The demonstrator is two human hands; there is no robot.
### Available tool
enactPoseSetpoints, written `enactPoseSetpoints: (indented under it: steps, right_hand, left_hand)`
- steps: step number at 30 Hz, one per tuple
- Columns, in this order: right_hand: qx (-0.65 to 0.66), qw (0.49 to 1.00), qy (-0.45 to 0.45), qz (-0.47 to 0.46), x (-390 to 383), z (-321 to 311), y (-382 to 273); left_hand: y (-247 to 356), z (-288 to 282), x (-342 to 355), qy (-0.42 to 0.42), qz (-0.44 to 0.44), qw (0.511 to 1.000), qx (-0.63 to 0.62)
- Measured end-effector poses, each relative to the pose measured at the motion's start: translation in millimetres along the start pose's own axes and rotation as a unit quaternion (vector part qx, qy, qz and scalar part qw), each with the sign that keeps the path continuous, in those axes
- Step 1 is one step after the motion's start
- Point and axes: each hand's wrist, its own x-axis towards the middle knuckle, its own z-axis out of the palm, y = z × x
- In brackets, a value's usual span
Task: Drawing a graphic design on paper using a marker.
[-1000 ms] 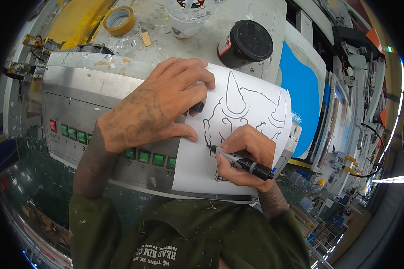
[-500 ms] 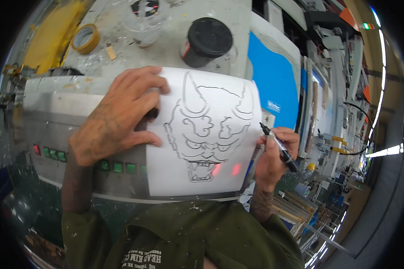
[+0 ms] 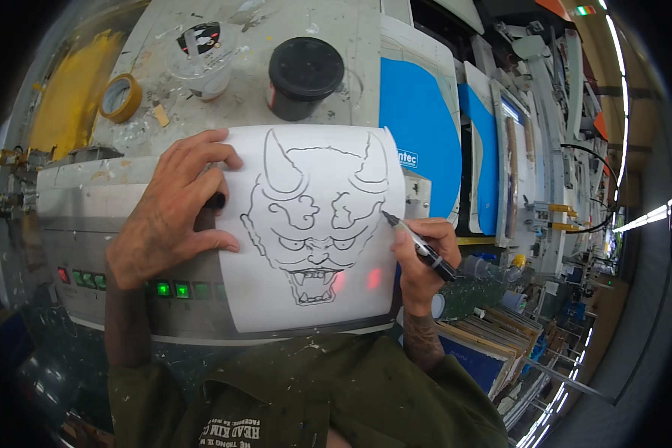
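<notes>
A white sheet of paper bears a black line drawing of a horned, fanged mask face. In my right hand is a black-and-white marker, gripped between thumb and fingers. Its uncapped tip is at the paper, by the face's right outline just below the right horn; whether it touches cannot be told. My left hand lies at the sheet's left edge, with fingertips and thumb on the paper. A small black cap-like piece shows within its curled fingers.
Beyond the paper stand a black lidded tub and a clear plastic cup. A yellow tape roll lies at far left. The paper lies over a grey panel with green buttons. Blue-faced boards stand at right.
The marker tip has moved left, from beside the sheet's right edge to the face's right outline. The whole view has shifted. Two green buttons now glow.
</notes>
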Motion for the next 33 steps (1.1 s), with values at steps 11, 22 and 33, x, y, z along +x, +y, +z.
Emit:
enactPoseSetpoints:
  steps: [11,22,33]
  right_hand:
    - [-0.012,1.000,0.017,0.006,1.4,-3.5,0.5]
    - [-0.023,0.999,0.020,-0.012,2.2,-3.1,1.5]
    - [0.009,0.999,-0.012,-0.051,2.0,-9.2,4.9]
  left_hand:
    - [-1.3,1.5,2.4,0.001,0.016,1.000,-0.004]
    - [-1.9,2.5,4.0,0.004,0.015,1.000,-0.007]
    - [-1.0,1.8,3.5,-0.004,-0.001,1.000,-0.005]
